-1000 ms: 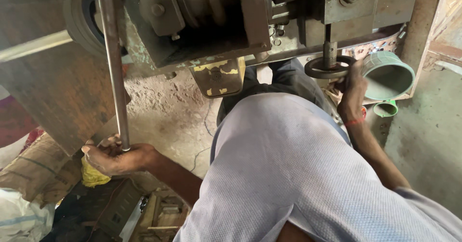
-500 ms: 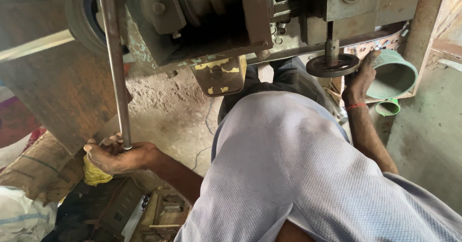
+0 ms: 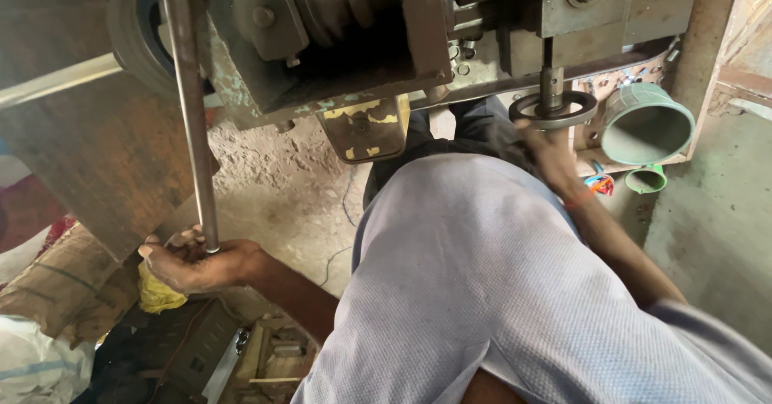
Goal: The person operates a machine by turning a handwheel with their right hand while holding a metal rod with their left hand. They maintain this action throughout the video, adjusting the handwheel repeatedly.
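My left hand (image 3: pixel 197 263) is low on the left, closed around the bottom end of a long steel lever rod (image 3: pixel 193 114) that rises to a greasy grey-green press machine (image 3: pixel 354 26). My right hand (image 3: pixel 551 153), blurred, reaches up on the right with a red thread on its wrist. Its fingers are on the near rim of a dark metal ring (image 3: pixel 523 108) that sits around the machine's vertical spindle (image 3: pixel 548 74). My pale grey shirt (image 3: pixel 498 291) fills the lower middle of the view.
A large green plastic cup (image 3: pixel 647 123) and a smaller one (image 3: pixel 646 179) lie to the right of the ring. A yellow-painted bracket (image 3: pixel 366 127) hangs under the machine. A rusty panel (image 3: pixel 88 155), sacks (image 3: pixel 48 291), a yellow rag (image 3: pixel 157 295) and wooden scraps (image 3: pixel 265 356) crowd the left.
My right hand has slid slightly down and left under the ring. My left hand stays on the rod's lower end, which has barely shifted.
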